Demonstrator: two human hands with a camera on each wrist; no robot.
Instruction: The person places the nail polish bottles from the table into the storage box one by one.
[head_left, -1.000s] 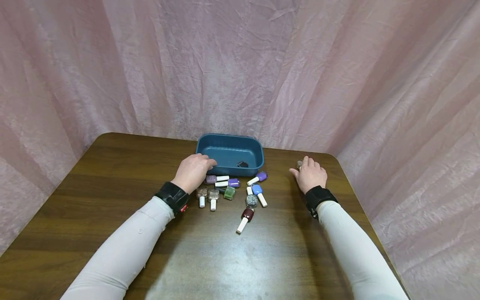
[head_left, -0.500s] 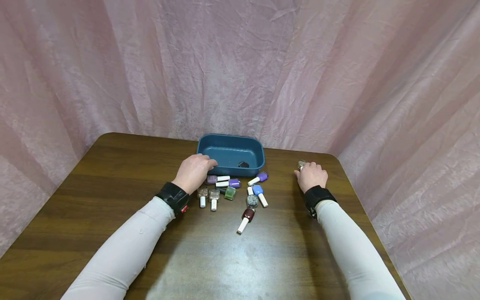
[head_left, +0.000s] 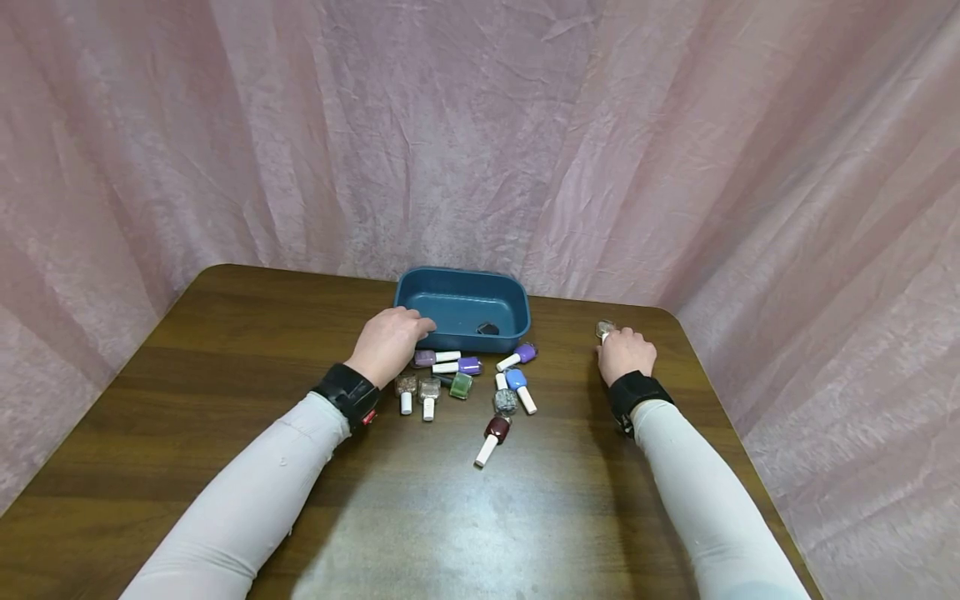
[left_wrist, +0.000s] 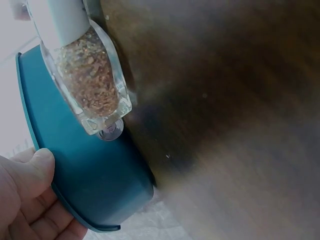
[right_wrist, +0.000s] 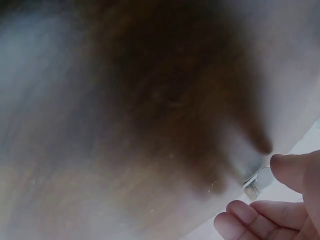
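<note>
In the head view my left hand holds the near-left rim of a blue plastic bin. The left wrist view shows the thumb on the bin's outer wall and the fingers curled over its edge. A brown-glitter nail polish bottle with a white cap lies close to that wrist. Over at the table's right, my right hand has thumb and curled fingers at the white cap of a clear glitter nail polish bottle. Its glass end points away from the hand; the palm hides part of the grip.
One dark bottle lies inside the bin. Several nail polish bottles lie in front of it, among them a green one, a blue one and a dark red one. A pink curtain hangs behind the wooden table.
My right hand has drawn back slightly and its spread fingers have curled in at the cap, uncovering the glitter bottle's glass end. The left hand stays at the bin's rim.
</note>
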